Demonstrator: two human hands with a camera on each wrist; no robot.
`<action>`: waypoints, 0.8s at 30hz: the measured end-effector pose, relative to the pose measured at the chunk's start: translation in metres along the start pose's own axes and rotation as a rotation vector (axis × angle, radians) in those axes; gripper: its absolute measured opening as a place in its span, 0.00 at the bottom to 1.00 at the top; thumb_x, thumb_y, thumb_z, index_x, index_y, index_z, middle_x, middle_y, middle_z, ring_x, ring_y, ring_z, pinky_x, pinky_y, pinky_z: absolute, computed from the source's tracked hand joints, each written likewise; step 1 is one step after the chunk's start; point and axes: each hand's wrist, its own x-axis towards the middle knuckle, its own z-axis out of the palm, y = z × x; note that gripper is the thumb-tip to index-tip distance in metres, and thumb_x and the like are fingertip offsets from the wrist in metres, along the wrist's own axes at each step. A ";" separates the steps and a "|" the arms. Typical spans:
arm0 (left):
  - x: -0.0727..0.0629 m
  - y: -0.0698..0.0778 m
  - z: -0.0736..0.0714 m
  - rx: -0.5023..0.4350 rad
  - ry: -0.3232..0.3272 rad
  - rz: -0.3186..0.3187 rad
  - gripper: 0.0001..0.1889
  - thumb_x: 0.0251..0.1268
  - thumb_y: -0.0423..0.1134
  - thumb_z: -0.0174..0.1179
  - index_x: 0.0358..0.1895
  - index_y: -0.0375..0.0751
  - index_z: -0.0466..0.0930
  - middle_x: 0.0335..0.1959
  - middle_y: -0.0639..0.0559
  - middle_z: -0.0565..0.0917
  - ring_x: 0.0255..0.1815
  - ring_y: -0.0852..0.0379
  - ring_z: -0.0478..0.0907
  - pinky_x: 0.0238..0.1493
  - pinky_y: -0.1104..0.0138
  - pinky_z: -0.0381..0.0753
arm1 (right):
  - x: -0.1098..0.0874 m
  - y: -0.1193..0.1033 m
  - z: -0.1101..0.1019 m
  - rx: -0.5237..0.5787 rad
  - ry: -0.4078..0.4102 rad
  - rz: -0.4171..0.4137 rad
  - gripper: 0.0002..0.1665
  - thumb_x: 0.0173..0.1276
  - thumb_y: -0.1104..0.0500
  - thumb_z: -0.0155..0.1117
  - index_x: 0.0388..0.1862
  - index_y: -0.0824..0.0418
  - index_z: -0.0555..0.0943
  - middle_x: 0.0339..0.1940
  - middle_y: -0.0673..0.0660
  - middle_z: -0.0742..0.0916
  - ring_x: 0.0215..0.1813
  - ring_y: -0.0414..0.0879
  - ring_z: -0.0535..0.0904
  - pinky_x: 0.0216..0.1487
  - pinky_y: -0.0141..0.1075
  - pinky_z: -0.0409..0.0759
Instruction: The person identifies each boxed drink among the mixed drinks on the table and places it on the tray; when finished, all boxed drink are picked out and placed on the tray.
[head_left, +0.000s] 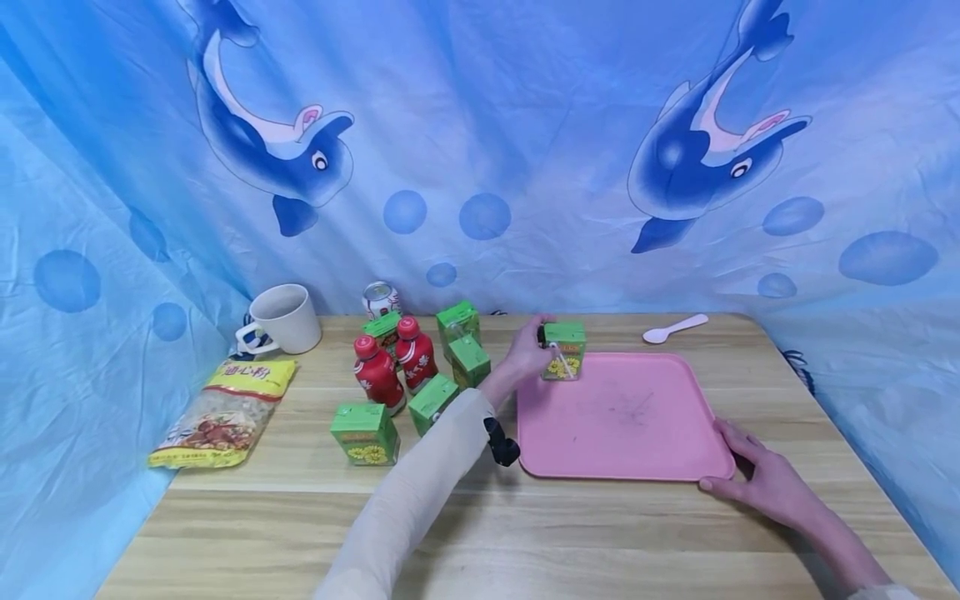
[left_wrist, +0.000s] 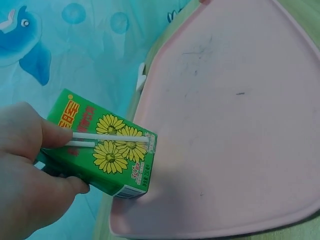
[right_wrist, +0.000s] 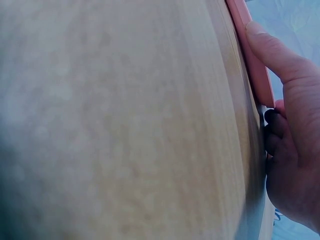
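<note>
on my remote feed, the left hand [head_left: 528, 354] grasps the upper end of a green drink carton [left_wrist: 110, 155], one digit lying across its flowered face; i judge that this hold leaves the base free. the carton is at the far left corner of the pink tray [head_left: 622, 425], though i can't tell whether it touches the surface. the right hand [head_left: 765, 479] grips the near right corner, thumb on the front edge and fingers along the side, probably so the tray won't slide on the wooden table [head_left: 562, 542].

left of the tray i see five more green cartons [head_left: 367, 433] and two red bottles [head_left: 378, 379], bunched together, perhaps for easy reach. a can [head_left: 381, 300] stands behind them.

for writing, the yellow-banded bag [head_left: 228, 417] beside the white mug [head_left: 291, 321] reads 通心粉, macaroni. the held carton has orange and red characters, partly covered, so i can't make out its brand; a white straw [left_wrist: 110, 136] crosses the yellow flowers, and a barcode [left_wrist: 129, 192] shows near the base. the bottles' white lettering is too small to read.
</note>
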 end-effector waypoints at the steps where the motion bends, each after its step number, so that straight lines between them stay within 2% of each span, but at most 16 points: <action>1: -0.001 0.000 0.000 0.010 0.004 0.000 0.30 0.63 0.20 0.60 0.69 0.40 0.69 0.58 0.40 0.77 0.56 0.45 0.77 0.50 0.62 0.82 | 0.000 0.000 0.000 0.000 -0.002 0.001 0.65 0.54 0.41 0.79 0.78 0.71 0.56 0.70 0.80 0.65 0.67 0.80 0.59 0.58 0.72 0.64; 9: -0.012 0.007 0.001 0.118 0.053 0.001 0.35 0.66 0.24 0.59 0.75 0.36 0.58 0.68 0.36 0.71 0.61 0.43 0.75 0.52 0.62 0.81 | 0.003 0.002 0.003 -0.003 -0.002 -0.009 0.66 0.53 0.40 0.79 0.78 0.71 0.56 0.70 0.80 0.66 0.67 0.80 0.60 0.58 0.72 0.64; 11: -0.018 0.010 0.002 0.133 0.085 0.024 0.37 0.66 0.25 0.59 0.76 0.34 0.55 0.68 0.35 0.70 0.57 0.43 0.76 0.50 0.61 0.81 | 0.003 0.002 0.003 -0.003 0.000 -0.013 0.65 0.53 0.40 0.79 0.77 0.71 0.57 0.70 0.80 0.66 0.67 0.80 0.60 0.58 0.71 0.65; 12: -0.022 0.013 0.002 0.152 0.107 0.044 0.37 0.65 0.26 0.59 0.76 0.34 0.54 0.68 0.36 0.70 0.58 0.43 0.75 0.53 0.60 0.80 | 0.003 0.002 0.003 -0.003 -0.001 -0.013 0.65 0.53 0.40 0.79 0.77 0.71 0.57 0.70 0.80 0.66 0.67 0.80 0.60 0.58 0.71 0.65; 13: -0.026 0.016 0.002 0.168 0.129 0.070 0.37 0.65 0.27 0.60 0.76 0.33 0.54 0.68 0.36 0.69 0.58 0.43 0.75 0.55 0.59 0.79 | 0.003 0.002 0.004 -0.001 -0.003 -0.012 0.65 0.53 0.40 0.79 0.77 0.71 0.57 0.70 0.80 0.66 0.67 0.80 0.60 0.58 0.71 0.65; 16: -0.040 0.026 0.003 0.200 0.193 0.186 0.36 0.64 0.27 0.59 0.75 0.31 0.56 0.67 0.36 0.70 0.51 0.42 0.76 0.60 0.56 0.76 | 0.003 0.003 0.003 -0.002 -0.001 -0.017 0.64 0.54 0.41 0.79 0.77 0.72 0.57 0.70 0.81 0.66 0.66 0.81 0.60 0.57 0.72 0.65; 18: -0.050 0.034 0.002 0.220 0.228 0.285 0.34 0.63 0.27 0.59 0.73 0.31 0.59 0.67 0.37 0.70 0.55 0.44 0.74 0.66 0.56 0.70 | 0.003 0.004 0.003 -0.003 -0.002 -0.017 0.64 0.54 0.42 0.79 0.77 0.72 0.57 0.70 0.81 0.66 0.66 0.81 0.60 0.58 0.72 0.65; 22: -0.073 0.049 -0.005 0.193 0.240 0.479 0.28 0.62 0.26 0.59 0.66 0.30 0.67 0.63 0.38 0.74 0.59 0.44 0.73 0.66 0.58 0.71 | 0.003 0.005 0.002 -0.014 -0.001 -0.017 0.63 0.55 0.42 0.79 0.77 0.72 0.57 0.69 0.81 0.66 0.66 0.81 0.60 0.57 0.71 0.66; 24: -0.083 0.056 -0.010 0.161 0.223 0.547 0.24 0.62 0.26 0.59 0.63 0.29 0.70 0.60 0.38 0.76 0.60 0.45 0.73 0.63 0.59 0.74 | 0.003 0.005 0.001 -0.018 -0.004 -0.011 0.63 0.55 0.42 0.79 0.77 0.72 0.57 0.70 0.81 0.65 0.66 0.81 0.60 0.57 0.71 0.66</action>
